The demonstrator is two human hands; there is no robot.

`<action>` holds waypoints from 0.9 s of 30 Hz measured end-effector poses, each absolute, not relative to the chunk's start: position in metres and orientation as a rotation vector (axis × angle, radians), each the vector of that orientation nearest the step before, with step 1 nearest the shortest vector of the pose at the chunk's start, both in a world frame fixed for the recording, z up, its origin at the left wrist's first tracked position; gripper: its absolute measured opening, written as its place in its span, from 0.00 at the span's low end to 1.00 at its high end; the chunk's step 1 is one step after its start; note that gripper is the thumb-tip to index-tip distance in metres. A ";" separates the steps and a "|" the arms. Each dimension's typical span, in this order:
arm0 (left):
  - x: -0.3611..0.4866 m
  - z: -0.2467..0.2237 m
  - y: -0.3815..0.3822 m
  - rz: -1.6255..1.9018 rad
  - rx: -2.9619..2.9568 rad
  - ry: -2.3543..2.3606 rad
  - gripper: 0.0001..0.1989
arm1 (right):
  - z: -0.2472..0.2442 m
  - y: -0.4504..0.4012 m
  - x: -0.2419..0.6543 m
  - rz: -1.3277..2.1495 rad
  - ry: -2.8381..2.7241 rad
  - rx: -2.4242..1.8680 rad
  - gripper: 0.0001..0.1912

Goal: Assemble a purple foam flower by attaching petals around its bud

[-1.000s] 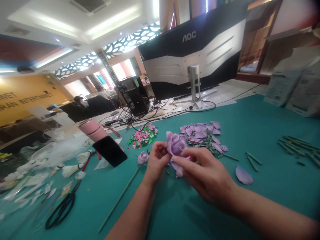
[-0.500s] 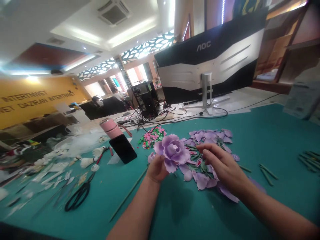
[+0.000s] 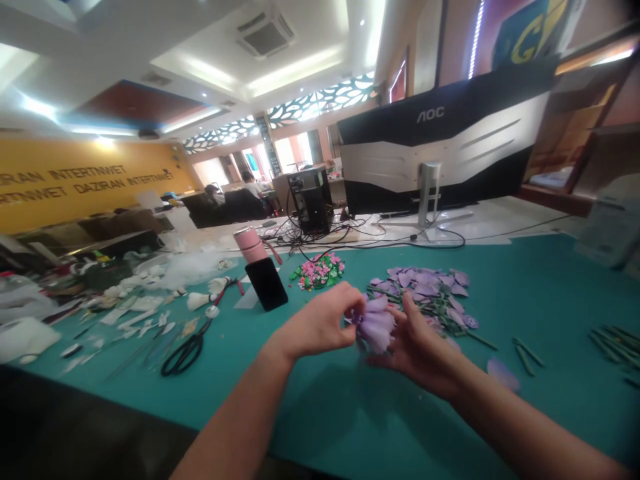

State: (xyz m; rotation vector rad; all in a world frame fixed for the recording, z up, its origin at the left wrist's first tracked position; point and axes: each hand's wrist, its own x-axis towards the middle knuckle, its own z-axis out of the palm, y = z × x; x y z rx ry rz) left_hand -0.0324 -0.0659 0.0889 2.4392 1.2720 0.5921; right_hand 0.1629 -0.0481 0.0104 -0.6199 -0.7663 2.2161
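Note:
A purple artificial flower (image 3: 376, 325) is tipped on its side between my hands, its petals towards the right. My left hand (image 3: 320, 320) pinches the flower's base, thumb and fingers closed round it. My right hand (image 3: 425, 350) cups the petal side, thumb above and fingers below; where its fingertips touch is partly hidden. Just behind lies a heap of loose purple petals (image 3: 415, 283) mixed with green stems. A single purple petal (image 3: 503, 375) rests right of my right forearm.
Black-handled scissors (image 3: 183, 353), a phone (image 3: 267, 285) leaning on a pink bottle (image 3: 250, 244), and white scraps lie left. Small pink flowers (image 3: 320, 271) sit behind. Green stems (image 3: 617, 347) lie right on the green mat (image 3: 560, 287). A monitor (image 3: 445, 150) and cables stand at the back.
The flower has turned from facing up to lying sideways and come slightly right. My left hand now grips its base from above. My right hand has moved from the petal heap to the flower.

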 end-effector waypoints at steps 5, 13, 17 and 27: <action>-0.016 0.095 -0.087 0.230 2.709 1.227 0.13 | -0.005 -0.067 0.151 2.336 -0.581 -0.481 0.29; -0.092 0.089 -0.063 0.821 2.233 1.766 0.11 | 0.004 -0.056 0.155 2.135 -0.336 -0.679 0.23; -0.129 0.050 -0.036 0.656 2.023 2.047 0.13 | 0.011 -0.030 0.161 2.053 -0.367 -0.640 0.24; -0.132 0.027 0.040 0.188 1.878 2.065 0.09 | -0.018 -0.002 0.169 2.001 -0.361 -0.696 0.22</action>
